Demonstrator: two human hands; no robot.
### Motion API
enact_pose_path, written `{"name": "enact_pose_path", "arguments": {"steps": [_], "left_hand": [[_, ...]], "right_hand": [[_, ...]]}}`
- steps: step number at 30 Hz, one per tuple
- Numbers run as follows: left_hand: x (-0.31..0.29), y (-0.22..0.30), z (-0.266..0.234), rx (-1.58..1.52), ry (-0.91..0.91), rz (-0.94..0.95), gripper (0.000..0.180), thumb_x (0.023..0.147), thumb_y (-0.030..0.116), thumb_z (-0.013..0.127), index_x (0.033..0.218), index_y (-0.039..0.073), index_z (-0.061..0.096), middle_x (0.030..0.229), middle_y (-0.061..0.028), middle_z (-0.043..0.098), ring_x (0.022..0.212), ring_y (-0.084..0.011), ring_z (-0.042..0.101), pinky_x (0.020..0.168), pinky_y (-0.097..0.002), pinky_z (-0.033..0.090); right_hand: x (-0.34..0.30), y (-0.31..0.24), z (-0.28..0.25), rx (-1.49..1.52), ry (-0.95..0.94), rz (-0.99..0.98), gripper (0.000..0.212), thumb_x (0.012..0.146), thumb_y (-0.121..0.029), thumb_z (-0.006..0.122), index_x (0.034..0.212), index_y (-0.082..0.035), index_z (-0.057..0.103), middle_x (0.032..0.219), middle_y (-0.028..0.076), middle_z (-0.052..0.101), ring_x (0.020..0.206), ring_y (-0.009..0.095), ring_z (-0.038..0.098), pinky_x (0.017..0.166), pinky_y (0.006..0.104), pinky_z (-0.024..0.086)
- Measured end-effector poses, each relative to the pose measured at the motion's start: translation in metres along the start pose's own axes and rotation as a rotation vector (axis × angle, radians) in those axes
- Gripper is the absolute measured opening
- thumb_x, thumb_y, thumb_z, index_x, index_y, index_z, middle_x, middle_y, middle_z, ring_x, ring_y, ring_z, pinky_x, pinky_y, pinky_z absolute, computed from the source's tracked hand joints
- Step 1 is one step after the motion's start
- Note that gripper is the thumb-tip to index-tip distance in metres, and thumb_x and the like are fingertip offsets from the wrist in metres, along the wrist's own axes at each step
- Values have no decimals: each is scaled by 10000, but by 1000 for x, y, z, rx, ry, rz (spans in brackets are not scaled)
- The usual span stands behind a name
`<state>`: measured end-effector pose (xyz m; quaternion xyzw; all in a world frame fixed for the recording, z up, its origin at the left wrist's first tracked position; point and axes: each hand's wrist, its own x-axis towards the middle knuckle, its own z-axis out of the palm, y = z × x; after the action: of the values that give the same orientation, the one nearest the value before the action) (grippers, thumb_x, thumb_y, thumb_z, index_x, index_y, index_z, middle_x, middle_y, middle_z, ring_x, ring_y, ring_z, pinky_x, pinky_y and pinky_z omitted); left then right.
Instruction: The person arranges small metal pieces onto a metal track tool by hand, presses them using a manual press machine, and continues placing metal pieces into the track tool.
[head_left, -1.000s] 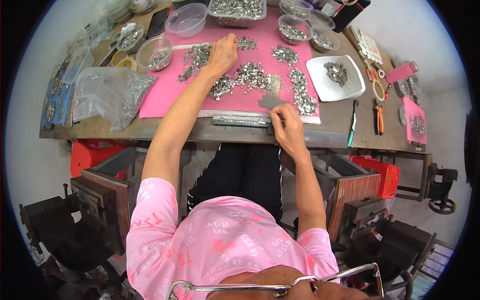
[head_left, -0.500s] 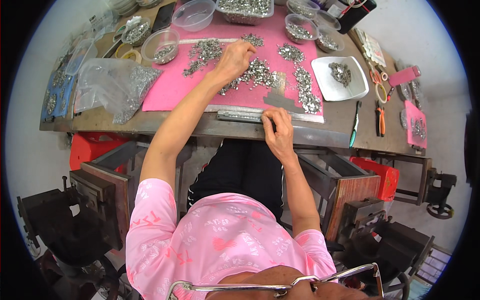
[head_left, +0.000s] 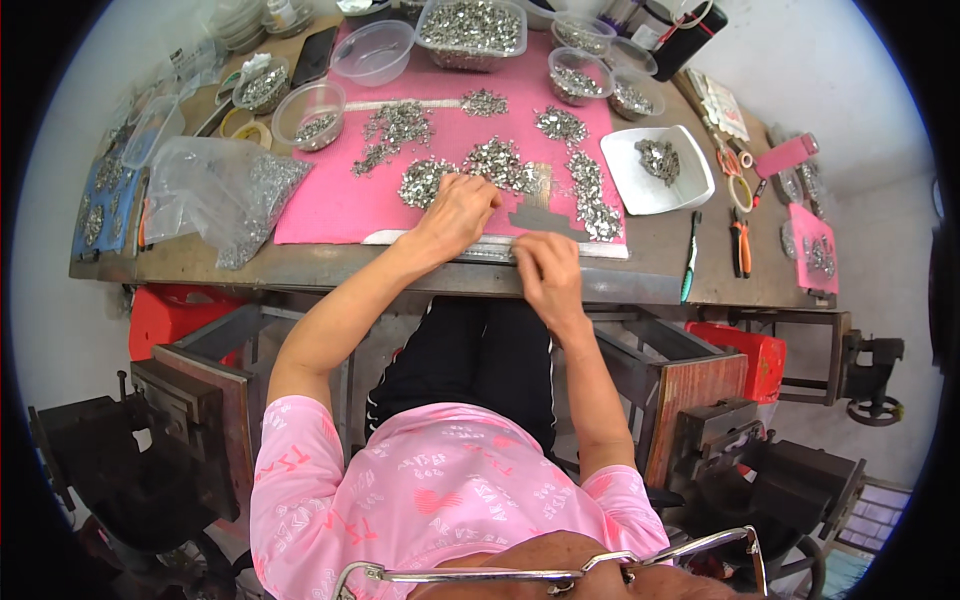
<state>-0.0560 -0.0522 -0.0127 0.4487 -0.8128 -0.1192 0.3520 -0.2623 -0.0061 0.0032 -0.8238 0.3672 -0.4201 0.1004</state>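
Note:
My left hand (head_left: 460, 213) is closed in a pinch over the near part of the pink mat (head_left: 330, 212). What its fingertips hold, if anything, is too small to make out. Just beyond it lie heaps of small shiny metal pieces (head_left: 500, 163). At the table's front edge, my right hand (head_left: 550, 275) has its fingers curled on the right end of a narrow grey metal bar (head_left: 487, 255), partly hidden by both hands. Flat dark grey strips (head_left: 547, 222) lie on the mat just beyond my right hand.
Left of the mat slumps a clear plastic bag (head_left: 230, 195) of metal pieces. Plastic tubs (head_left: 470, 35) line the back. To the right are a white tray (head_left: 645, 195), a toothbrush (head_left: 690, 258) and orange-handled pliers (head_left: 740, 248). Vises (head_left: 720, 440) stand below.
My left hand has come back from the far heaps toward the front edge, close to my right hand. The right hand remains at the bar's right end. The whole view has shifted slightly.

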Motion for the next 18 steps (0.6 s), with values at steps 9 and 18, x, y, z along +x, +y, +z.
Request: {"name": "enact_pose_path", "arguments": {"steps": [9,18], "left_hand": [[-2,11,1,213,55,-45,57,856,120,710,892,80,691,876,-59,615,951,-251,609,982,-464,365],[-2,11,-1,209,31,-46,72,869,167,722,889,102,700,880,-45,602,959,-237,605,1007,-511,332]], "right_hand": [[28,56,-6,-449,-118,60,277,951,-88,598,1215,-32,657,1287,112,633,1262,324,522,1058,488,379],[21,54,-34,-269,-364,64,335,977,-98,577,1306,-57,624,1341,88,637,1356,332,472,1144,507,303]]}}
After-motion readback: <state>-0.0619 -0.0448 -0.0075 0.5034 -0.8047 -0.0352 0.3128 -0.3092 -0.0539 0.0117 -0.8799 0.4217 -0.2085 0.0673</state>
